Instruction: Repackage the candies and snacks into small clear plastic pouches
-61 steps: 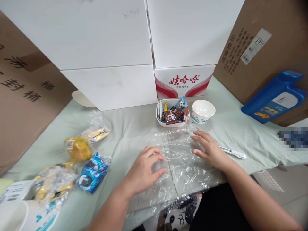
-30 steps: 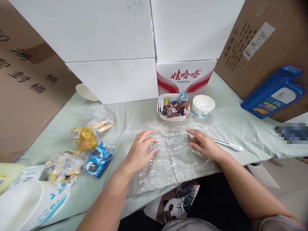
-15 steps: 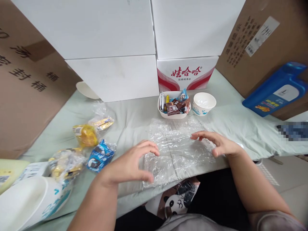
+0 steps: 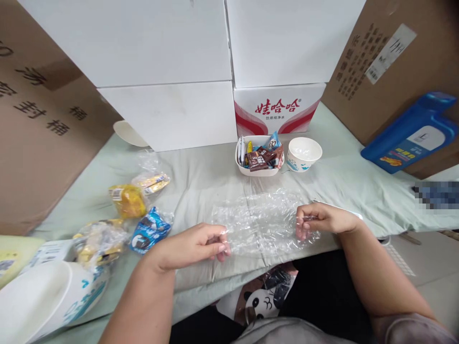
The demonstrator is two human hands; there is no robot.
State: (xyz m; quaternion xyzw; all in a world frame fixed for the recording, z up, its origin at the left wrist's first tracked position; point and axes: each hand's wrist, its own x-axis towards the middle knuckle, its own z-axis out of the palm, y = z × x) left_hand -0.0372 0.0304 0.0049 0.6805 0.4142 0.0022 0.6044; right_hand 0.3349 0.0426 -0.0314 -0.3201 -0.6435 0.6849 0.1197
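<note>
A crinkled clear plastic bag [image 4: 261, 224] stretches between my two hands, low over the front of the cloth-covered table. My left hand [image 4: 204, 243] pinches its left side between thumb and fingers. On the opposite side, my right hand [image 4: 319, 220] has its fingers curled around the bag's edge. Beyond the bag stands a white tub [image 4: 260, 172] filled with small snack packets [image 4: 263, 157], some brown, others blue or yellow. To the right of that tub is a white paper bowl [image 4: 304, 155] with clear film inside.
Left of my left hand lie a blue packet [image 4: 150, 231], a yellow packet [image 4: 128, 201] and bagged snacks [image 4: 98, 241]. Large paper tubs [image 4: 53, 301] stand at the near left. A blue bottle [image 4: 412, 134] leans at right; white boxes [image 4: 165, 114] wall the back.
Both hands have closed from spread fingers onto the sides of the plastic bag. The bag, flat before, is now bunched, its far edge drawn nearer to me.
</note>
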